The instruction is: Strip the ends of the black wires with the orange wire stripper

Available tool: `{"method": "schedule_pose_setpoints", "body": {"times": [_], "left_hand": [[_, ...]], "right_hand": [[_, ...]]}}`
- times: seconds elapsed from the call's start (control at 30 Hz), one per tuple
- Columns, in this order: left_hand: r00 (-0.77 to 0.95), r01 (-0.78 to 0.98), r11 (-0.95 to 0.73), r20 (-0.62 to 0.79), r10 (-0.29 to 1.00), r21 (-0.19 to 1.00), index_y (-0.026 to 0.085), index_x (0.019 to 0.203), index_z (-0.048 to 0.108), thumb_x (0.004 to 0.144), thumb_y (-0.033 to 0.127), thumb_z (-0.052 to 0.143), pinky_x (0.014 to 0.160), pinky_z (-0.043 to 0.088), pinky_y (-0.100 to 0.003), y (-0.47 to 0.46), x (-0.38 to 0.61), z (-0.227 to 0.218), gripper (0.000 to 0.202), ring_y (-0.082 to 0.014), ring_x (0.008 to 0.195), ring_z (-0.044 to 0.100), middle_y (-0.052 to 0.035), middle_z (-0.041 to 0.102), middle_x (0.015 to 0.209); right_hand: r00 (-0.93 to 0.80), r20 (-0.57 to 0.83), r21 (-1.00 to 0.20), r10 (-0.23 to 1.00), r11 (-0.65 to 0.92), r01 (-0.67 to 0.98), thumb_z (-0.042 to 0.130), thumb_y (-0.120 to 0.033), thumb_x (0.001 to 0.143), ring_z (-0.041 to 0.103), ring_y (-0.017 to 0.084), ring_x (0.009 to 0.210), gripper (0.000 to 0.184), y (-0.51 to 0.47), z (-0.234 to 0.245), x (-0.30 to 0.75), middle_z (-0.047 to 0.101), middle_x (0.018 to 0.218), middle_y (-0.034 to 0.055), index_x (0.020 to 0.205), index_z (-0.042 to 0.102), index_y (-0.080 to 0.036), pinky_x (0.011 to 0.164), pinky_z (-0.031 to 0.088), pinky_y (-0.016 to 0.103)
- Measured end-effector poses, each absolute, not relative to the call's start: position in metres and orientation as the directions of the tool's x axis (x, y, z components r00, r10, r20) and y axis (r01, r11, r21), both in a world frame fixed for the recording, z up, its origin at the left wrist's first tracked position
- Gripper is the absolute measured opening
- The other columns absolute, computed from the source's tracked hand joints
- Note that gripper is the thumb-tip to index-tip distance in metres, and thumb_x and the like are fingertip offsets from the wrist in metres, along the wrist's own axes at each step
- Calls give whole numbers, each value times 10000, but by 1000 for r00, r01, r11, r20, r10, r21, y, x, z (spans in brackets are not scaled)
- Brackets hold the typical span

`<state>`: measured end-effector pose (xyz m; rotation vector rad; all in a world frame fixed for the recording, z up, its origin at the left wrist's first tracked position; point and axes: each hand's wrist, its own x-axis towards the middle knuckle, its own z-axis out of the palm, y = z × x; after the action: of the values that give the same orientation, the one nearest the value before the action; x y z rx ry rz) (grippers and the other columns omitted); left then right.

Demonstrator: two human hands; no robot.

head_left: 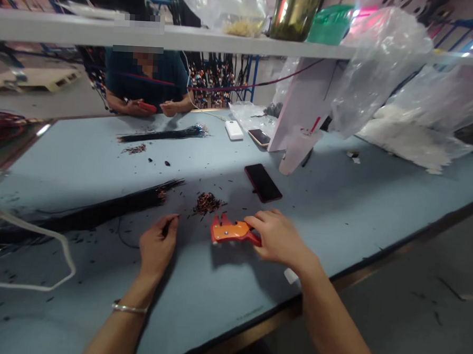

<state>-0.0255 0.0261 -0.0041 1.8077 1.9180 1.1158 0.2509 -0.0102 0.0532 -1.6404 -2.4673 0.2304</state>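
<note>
My right hand is wrapped round the handles of an orange and red wire stripper, whose jaws point left over the table. To its left, my left hand is closed in a pinch on a thin black wire; the wire curves away behind the hand. Just beyond the stripper's jaws lies a small pile of black and copper-coloured wire scraps. A long bundle of black wires stretches across the left side of the table, its ends towards the pile.
A dark phone lies beyond the stripper, near a plastic cup with a straw. Across the table a co-worker holds a red tool by another wire bundle. A white shelf spans overhead; plastic bags lie right.
</note>
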Motion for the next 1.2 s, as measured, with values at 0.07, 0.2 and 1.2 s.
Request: {"method": "schedule_pose_setpoints", "body": {"times": [0.07, 0.2, 1.2], "left_hand": [[-180, 713, -90, 306, 935, 695, 167, 883, 719, 830, 401, 498, 660, 468, -243, 27, -24, -4, 327, -187, 733, 663, -45, 743, 818], [-178, 707, -107, 322, 930, 699, 170, 864, 715, 824, 385, 496, 644, 457, -246, 28, -22, -5, 310, -181, 703, 652, -41, 737, 796], [-270, 682, -18, 274, 923, 731, 159, 903, 668, 814, 431, 492, 573, 422, -257, 29, -26, -3, 336, -172, 596, 577, -24, 663, 677]], "right_hand": [[-396, 6, -120, 918, 394, 911, 593, -228, 787, 555, 217, 773, 228, -22, 56, 253, 636, 858, 76, 1008, 634, -192, 751, 300, 340], [-407, -46, -47, 912, 405, 913, 613, -228, 771, 553, 222, 772, 198, -35, 48, 240, 624, 849, 77, 964, 631, -190, 742, 277, 347], [-480, 10, -50, 877, 480, 876, 637, -275, 724, 601, 249, 836, 251, 4, 40, 198, 661, 903, 98, 957, 640, -183, 801, 351, 378]]}}
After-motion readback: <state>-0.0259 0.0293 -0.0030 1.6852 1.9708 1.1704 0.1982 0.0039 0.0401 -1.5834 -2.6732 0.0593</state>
